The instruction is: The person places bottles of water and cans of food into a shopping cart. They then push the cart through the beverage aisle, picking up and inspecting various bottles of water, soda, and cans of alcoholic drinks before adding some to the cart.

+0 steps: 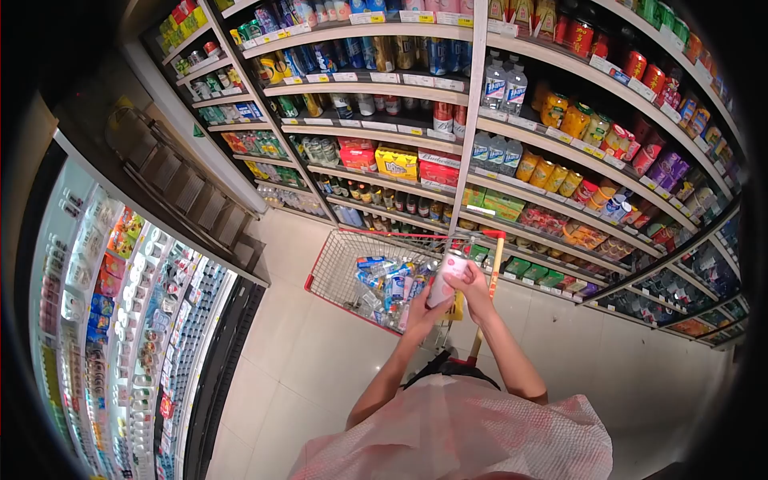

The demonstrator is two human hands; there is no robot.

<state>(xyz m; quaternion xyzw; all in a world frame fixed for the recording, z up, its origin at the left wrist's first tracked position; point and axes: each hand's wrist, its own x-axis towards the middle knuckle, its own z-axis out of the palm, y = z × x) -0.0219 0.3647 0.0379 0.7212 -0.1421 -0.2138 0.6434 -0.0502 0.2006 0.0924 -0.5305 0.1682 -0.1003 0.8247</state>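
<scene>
A tall pink-and-white can (450,272) is held tilted between both hands, above the near right end of the shopping cart (320,260). My left hand (422,314) is wrapped around its lower part. My right hand (472,288) grips it from the right side, with fingers across its front. Inside the wire cart, below and left of the hands, lie several bottles and blue, white and pink packages (392,284). The cart's handlebar (488,312) runs just right of my right hand.
Shelves of cans (400,54), drink boxes (398,164) and jars (574,120) rise ahead and to the right. A lit refrigerated display (120,336) stands at the left, with a stair-like structure (172,172) behind it. Pale floor tiles (272,352) lie between.
</scene>
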